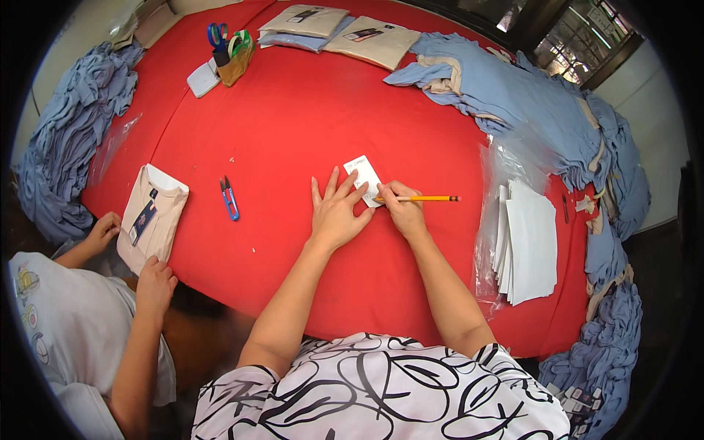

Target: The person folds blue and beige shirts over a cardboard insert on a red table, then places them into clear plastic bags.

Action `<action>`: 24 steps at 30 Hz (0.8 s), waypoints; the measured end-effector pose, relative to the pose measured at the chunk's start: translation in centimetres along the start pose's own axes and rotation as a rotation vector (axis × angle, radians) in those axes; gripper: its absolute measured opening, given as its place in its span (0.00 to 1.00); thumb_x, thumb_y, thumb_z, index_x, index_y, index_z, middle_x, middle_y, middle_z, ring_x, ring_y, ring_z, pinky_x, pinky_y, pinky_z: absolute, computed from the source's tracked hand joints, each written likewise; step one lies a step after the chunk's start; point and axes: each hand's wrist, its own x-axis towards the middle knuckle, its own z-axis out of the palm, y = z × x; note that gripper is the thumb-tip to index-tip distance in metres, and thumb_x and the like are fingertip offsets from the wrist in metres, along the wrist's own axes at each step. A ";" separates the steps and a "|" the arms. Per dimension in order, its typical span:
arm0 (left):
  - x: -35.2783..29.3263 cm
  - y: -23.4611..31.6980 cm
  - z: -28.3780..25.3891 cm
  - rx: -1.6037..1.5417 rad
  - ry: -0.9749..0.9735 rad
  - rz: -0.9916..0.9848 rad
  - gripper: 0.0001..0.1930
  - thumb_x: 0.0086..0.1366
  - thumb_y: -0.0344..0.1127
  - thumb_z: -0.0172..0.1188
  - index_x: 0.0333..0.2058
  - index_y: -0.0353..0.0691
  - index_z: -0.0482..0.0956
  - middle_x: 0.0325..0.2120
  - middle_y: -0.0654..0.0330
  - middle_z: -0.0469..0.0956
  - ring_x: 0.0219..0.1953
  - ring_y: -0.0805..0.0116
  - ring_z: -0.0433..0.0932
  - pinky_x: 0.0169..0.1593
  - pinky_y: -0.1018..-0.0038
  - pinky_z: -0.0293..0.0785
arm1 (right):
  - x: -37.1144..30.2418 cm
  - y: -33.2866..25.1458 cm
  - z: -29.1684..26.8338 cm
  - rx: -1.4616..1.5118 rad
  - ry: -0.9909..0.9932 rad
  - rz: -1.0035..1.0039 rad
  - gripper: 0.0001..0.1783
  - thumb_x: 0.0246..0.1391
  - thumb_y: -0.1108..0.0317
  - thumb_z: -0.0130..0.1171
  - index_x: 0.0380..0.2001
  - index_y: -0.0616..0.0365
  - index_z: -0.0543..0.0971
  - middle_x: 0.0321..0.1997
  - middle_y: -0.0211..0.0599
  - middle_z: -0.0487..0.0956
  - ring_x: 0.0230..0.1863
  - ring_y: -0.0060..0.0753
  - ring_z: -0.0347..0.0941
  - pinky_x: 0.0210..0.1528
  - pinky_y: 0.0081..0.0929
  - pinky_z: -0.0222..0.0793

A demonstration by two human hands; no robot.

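A small white paper slip (pixel 361 170) with handwriting lies on the red-covered table (pixel 293 117) in front of me. My left hand (pixel 336 210) rests flat beside it, fingers spread, with fingertips on the slip's left edge. In my right hand (pixel 404 209) is a yellow pencil (pixel 433 198), gripped near its point. The tip meets the lower part of the slip, and the pencil's back end points right. Blue-handled thread snips (pixel 229 199) lie to the left of my hands.
At left, a co-worker's hands (pixel 156 282) hold a folded beige shirt (pixel 155 213). White sheets (pixel 529 242) and clear plastic bags (pixel 487 227) lie right. Blue garments (pixel 506 88) heap along the right edge, others (pixel 81 125) at far left. Packed shirts (pixel 372 40) and a scissors holder (pixel 233 66) stand behind.
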 end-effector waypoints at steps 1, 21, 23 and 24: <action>0.0 -0.2 0.2 -0.001 0.001 -0.001 0.26 0.59 0.50 0.63 0.56 0.52 0.78 0.66 0.62 0.63 0.72 0.56 0.47 0.71 0.43 0.27 | -0.1 0.0 0.1 -0.015 0.002 -0.011 0.16 0.61 0.63 0.58 0.23 0.64 0.79 0.17 0.27 0.72 0.22 0.16 0.65 0.25 0.20 0.61; -0.4 0.1 0.2 0.000 0.059 0.014 0.31 0.53 0.46 0.64 0.57 0.47 0.74 0.63 0.67 0.66 0.71 0.61 0.53 0.72 0.44 0.31 | 2.9 -1.5 0.6 -0.025 -0.082 0.062 0.20 0.62 0.58 0.56 0.23 0.65 0.77 0.18 0.31 0.73 0.23 0.20 0.67 0.26 0.24 0.62; -0.3 0.1 0.1 0.007 0.048 0.014 0.31 0.54 0.46 0.63 0.57 0.47 0.74 0.64 0.67 0.66 0.71 0.62 0.53 0.72 0.44 0.30 | 1.3 -1.1 0.2 -0.071 -0.113 0.043 0.20 0.62 0.58 0.55 0.23 0.65 0.76 0.19 0.33 0.75 0.24 0.21 0.70 0.27 0.25 0.64; -0.3 0.1 0.2 0.016 0.043 0.017 0.31 0.54 0.46 0.63 0.58 0.47 0.74 0.64 0.68 0.66 0.71 0.62 0.53 0.72 0.44 0.30 | 0.5 -0.6 0.1 -0.081 -0.109 0.011 0.20 0.62 0.59 0.56 0.23 0.65 0.76 0.19 0.33 0.75 0.24 0.21 0.70 0.27 0.25 0.64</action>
